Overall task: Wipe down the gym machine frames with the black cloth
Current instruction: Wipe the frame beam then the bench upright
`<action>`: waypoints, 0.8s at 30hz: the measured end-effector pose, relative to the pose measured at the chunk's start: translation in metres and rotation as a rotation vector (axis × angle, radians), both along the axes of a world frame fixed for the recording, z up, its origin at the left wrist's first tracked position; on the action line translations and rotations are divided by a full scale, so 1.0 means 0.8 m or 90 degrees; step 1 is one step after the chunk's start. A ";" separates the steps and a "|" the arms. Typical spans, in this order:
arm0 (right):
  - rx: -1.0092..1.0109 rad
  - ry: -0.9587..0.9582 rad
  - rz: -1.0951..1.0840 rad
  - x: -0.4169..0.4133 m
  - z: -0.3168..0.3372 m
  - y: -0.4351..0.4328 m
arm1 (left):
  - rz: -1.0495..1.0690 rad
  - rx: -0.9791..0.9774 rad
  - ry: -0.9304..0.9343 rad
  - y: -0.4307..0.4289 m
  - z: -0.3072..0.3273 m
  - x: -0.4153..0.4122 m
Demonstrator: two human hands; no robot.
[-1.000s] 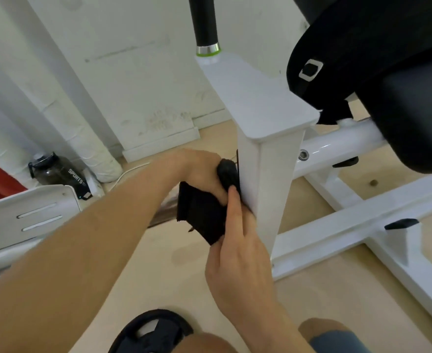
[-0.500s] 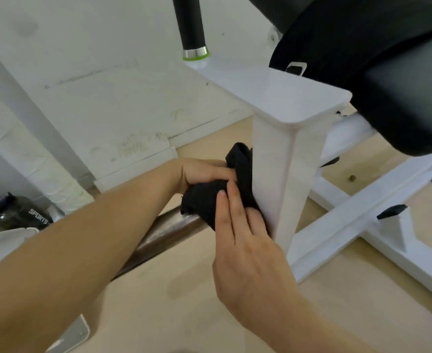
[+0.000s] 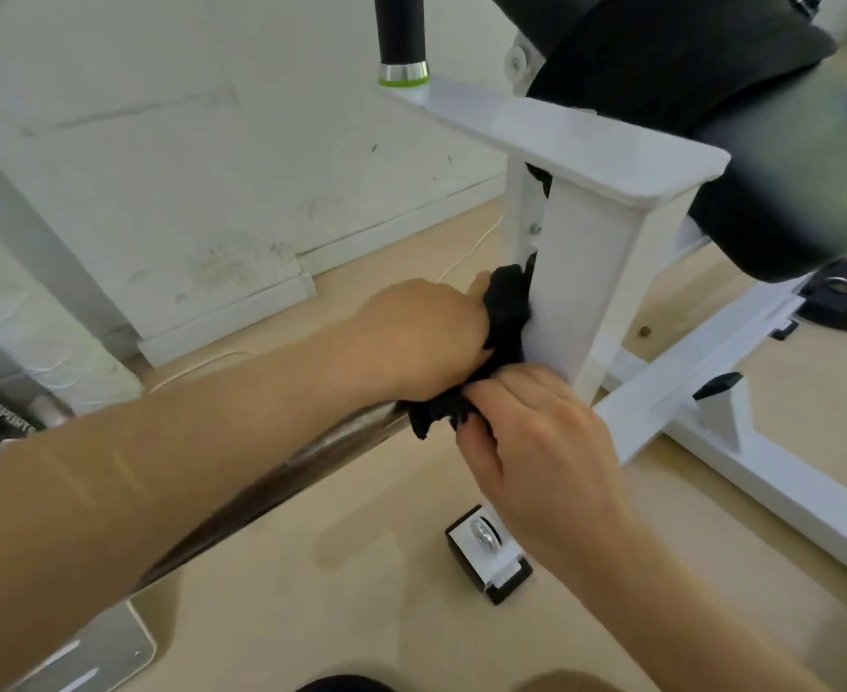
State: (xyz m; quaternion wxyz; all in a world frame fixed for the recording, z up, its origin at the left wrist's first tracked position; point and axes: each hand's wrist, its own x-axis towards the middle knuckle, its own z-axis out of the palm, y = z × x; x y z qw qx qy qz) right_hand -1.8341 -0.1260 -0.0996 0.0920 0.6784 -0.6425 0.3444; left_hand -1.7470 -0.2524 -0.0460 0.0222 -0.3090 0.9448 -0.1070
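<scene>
Cloth-wise, I have the black cloth (image 3: pixel 503 317) bunched in the left hand (image 3: pixel 421 337), with the fingers curled round it. The wad is pressed against the side face of the white frame post (image 3: pixel 591 272), low on the upright. Just below that grip, the right hand (image 3: pixel 536 442) has its fingers curled onto the cloth's loose lower end, knuckles near the post's foot. Above both hands the post is capped by a flat white plate, with a black pad (image 3: pixel 711 92) beyond it. Under the left wrist a chrome bar (image 3: pixel 311 457) runs back along the forearm. A small black-and-white bracket (image 3: pixel 486 551) lies on the floor beneath the right wrist. The white base rail (image 3: pixel 711 372) runs away to the right of the grip.
</scene>
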 end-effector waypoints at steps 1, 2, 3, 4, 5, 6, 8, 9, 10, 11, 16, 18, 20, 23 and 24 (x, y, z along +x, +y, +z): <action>0.017 -0.058 0.014 -0.002 -0.006 0.002 | 0.003 -0.066 0.001 0.010 -0.007 -0.002; 0.040 -0.133 0.033 -0.002 -0.013 0.005 | 0.012 -0.119 0.008 0.023 -0.015 -0.001; 0.066 -0.209 0.059 -0.001 -0.021 0.010 | 0.018 -0.158 0.023 0.036 -0.024 0.004; 0.094 -0.278 0.089 0.003 -0.028 0.015 | 0.015 -0.202 0.016 0.047 -0.031 0.010; 0.114 -0.327 0.111 0.007 -0.035 0.020 | 0.015 -0.241 0.011 0.054 -0.036 0.014; 0.121 -0.350 0.119 0.012 -0.040 0.025 | 0.025 -0.255 0.013 0.054 -0.035 0.015; 0.092 -0.347 0.087 0.019 -0.044 0.030 | 0.099 -0.152 0.048 0.042 -0.022 0.009; 0.068 -0.351 0.066 0.021 -0.043 0.030 | 0.143 -0.054 0.032 0.030 -0.012 0.002; 0.045 -0.352 0.048 0.022 -0.041 0.028 | 0.175 0.059 0.005 0.015 0.001 -0.005; 0.029 -0.341 0.034 0.023 -0.038 0.024 | 0.207 0.189 -0.007 0.003 0.012 -0.010; 0.025 -0.285 -0.023 0.031 -0.038 0.013 | 0.258 0.304 0.144 0.008 -0.002 -0.007; -0.001 -0.345 -0.016 0.031 -0.043 0.013 | 0.199 -0.031 0.153 0.040 -0.037 0.003; -0.042 -0.490 0.007 0.030 -0.046 0.016 | 0.147 -0.198 0.133 0.071 -0.056 0.010; -0.139 -0.677 0.041 0.024 -0.054 0.031 | 0.052 -0.138 0.205 0.111 -0.065 0.014; -0.172 -0.716 0.039 0.022 -0.056 0.037 | 0.041 -0.011 0.314 0.127 -0.065 0.012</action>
